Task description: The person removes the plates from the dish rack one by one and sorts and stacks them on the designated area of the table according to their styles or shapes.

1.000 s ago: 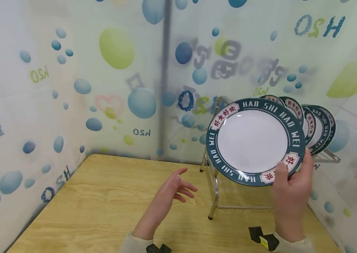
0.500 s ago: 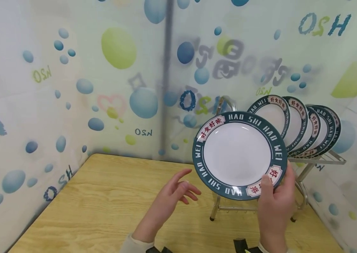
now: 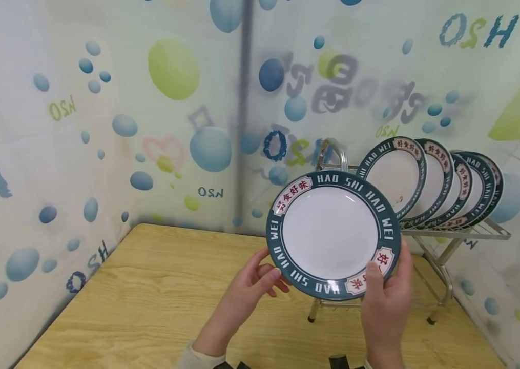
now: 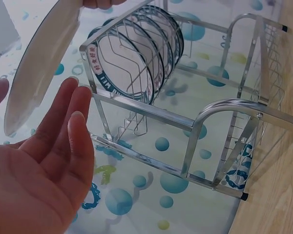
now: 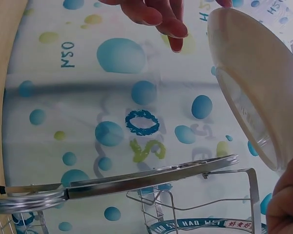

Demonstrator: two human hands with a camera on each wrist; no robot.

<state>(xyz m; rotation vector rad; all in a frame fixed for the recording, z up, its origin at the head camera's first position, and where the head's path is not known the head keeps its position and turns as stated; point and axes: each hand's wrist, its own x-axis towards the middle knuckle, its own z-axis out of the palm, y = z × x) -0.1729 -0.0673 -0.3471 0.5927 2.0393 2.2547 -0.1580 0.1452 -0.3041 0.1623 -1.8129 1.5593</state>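
Note:
In the head view my right hand (image 3: pixel 386 305) grips a round plate (image 3: pixel 331 233) at its lower right rim, thumb on the front face. The plate has a white middle and a dark green lettered band, and its face is tilted toward me. My left hand (image 3: pixel 252 287) is at the plate's lower left edge, thumb tip by the rim. In the left wrist view the plate lies between the thumb and the loosely extended fingers of my left hand (image 4: pixel 44 165), which are not closed on it. The right wrist view shows the plate's pale underside.
A metal wire dish rack (image 3: pixel 446 256) stands on the wooden table (image 3: pixel 149 297), behind and right of the held plate. Several matching plates (image 3: pixel 391 177) lean upright in a row on its upper tier. A patterned curtain (image 3: pixel 186 128) surrounds the table's far side.
My right hand has brought the plate left and down, away from the racked plates, to my left hand. The left hand has barely moved; its thumb is now by the plate's rim.

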